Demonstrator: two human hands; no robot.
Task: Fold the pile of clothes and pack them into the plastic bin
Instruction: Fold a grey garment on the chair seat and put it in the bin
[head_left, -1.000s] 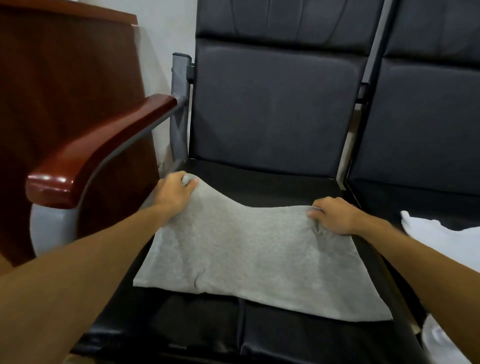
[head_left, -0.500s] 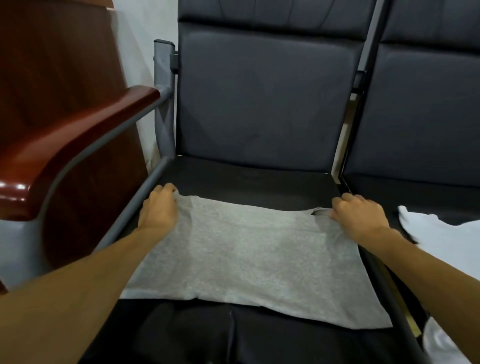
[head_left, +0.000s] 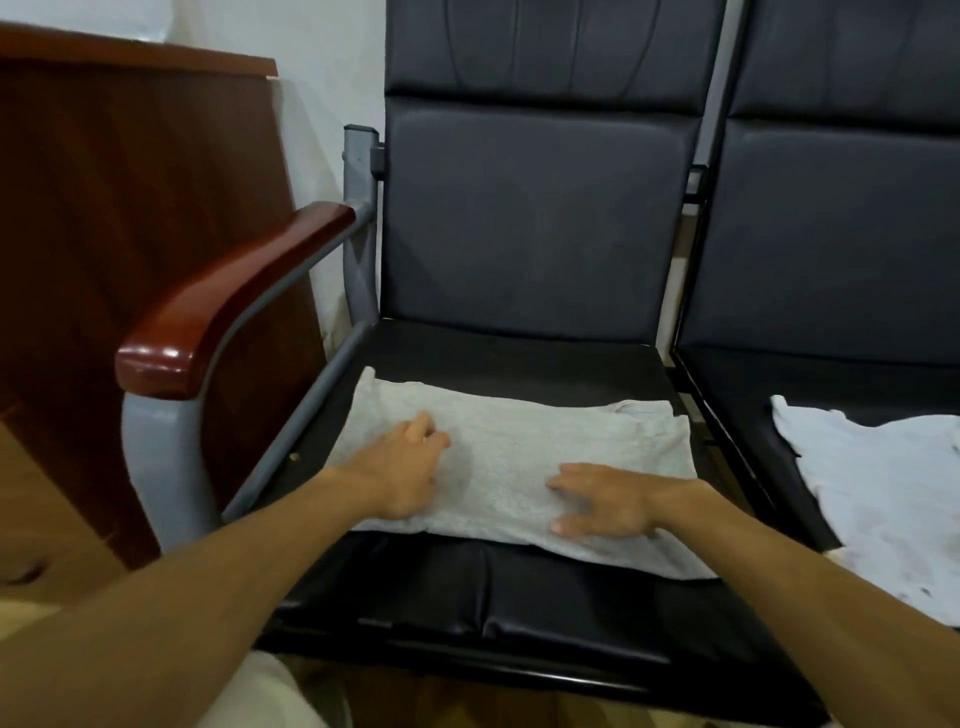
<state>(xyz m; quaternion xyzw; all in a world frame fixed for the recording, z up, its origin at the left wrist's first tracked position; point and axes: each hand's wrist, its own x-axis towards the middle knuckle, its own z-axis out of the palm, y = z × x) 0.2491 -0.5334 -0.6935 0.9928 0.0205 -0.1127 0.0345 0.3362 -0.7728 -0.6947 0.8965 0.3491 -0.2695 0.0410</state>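
Observation:
A grey garment (head_left: 524, 447) lies folded flat as a rectangle on the black seat (head_left: 519, 603) of the left chair. My left hand (head_left: 405, 467) rests palm down on its left part, fingers pointing toward the backrest. My right hand (head_left: 602, 501) lies flat on its near right part, fingers spread and pointing left. Neither hand grips the cloth. A white garment (head_left: 878, 499) lies loose on the neighbouring seat at the right. No plastic bin is in view.
A red-brown wooden armrest (head_left: 234, 296) on a grey metal frame (head_left: 166, 467) stands left of the seat. Behind it is a dark wooden panel (head_left: 130, 182). Dark padded backrests (head_left: 535, 218) rise behind both seats.
Both hands let go of the grey garment's far corners and came back toward me, now resting flat on the cloth. The garment's far edge, lifted a second ago, lies down on the seat.

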